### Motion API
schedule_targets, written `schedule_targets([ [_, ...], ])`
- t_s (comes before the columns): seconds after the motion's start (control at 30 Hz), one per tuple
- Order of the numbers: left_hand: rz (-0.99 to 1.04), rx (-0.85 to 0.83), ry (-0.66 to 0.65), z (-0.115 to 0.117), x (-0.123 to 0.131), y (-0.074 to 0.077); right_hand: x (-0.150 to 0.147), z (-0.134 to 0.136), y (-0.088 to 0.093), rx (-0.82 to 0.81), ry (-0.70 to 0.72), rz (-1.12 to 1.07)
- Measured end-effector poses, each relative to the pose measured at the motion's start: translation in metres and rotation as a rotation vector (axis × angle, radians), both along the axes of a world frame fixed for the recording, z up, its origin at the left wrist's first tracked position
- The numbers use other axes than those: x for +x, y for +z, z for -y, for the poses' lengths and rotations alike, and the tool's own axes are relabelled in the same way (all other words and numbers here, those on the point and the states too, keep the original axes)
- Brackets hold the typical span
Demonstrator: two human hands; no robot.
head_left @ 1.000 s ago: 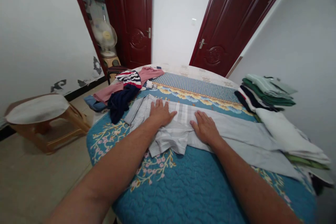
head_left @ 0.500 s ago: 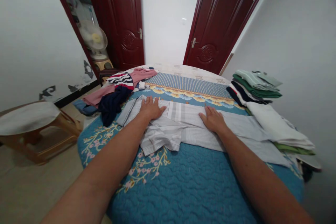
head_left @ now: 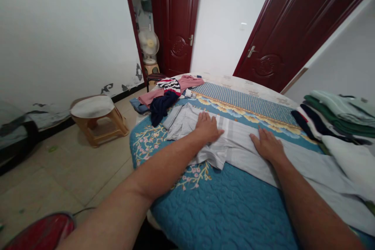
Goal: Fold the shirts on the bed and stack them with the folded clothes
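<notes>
A long, pale grey striped garment (head_left: 240,134) lies stretched out on the blue quilted table cover (head_left: 222,203), with a darker grey band across it. My left hand (head_left: 207,126) rests flat on its bunched, finely striped left part, fingers extended and thumb out to the side. Farther right, my right hand (head_left: 268,144) presses flat on the plainer stretch, fingers spread. Neither hand grips the cloth. Creases run between the two hands, and my forearms hide some of the near edge.
Loose clothes (head_left: 166,99), pink, navy and striped, are heaped at the table's far left. Folded clothes (head_left: 336,113) are stacked at the right, beside a white folded cloth (head_left: 348,160). A plastic stool (head_left: 93,109) stands on the floor left, with a fan (head_left: 149,43) behind.
My view has turned left, so everything appears shifted right and more floor shows. Both hands remain flat on the garment, in nearly the same places.
</notes>
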State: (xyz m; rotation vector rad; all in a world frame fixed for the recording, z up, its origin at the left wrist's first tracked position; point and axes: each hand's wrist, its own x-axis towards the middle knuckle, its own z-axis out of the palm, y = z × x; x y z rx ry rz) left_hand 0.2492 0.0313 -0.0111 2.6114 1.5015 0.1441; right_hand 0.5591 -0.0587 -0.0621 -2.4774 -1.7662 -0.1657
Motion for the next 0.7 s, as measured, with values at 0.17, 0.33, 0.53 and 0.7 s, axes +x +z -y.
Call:
schedule_targets([
  [0.17, 0.035, -0.054, 0.014, 0.001, -0.003, -0.001, 0.001, -0.003, 0.0, 0.01, 0.003, 0.02],
  [0.33, 0.035, 0.002, 0.047, -0.008, -0.012, -0.003, -0.01, 0.014, 0.018, 0.001, -0.042, -0.004],
  [0.53, -0.035, 0.102, 0.073, -0.03, -0.007, -0.012, 0.023, 0.039, 0.028, -0.023, -0.217, -0.091],
  [0.7, -0.052, 0.138, 0.141, -0.041, -0.013, -0.014, 0.065, 0.07, 0.027, 0.002, -0.309, -0.088],
])
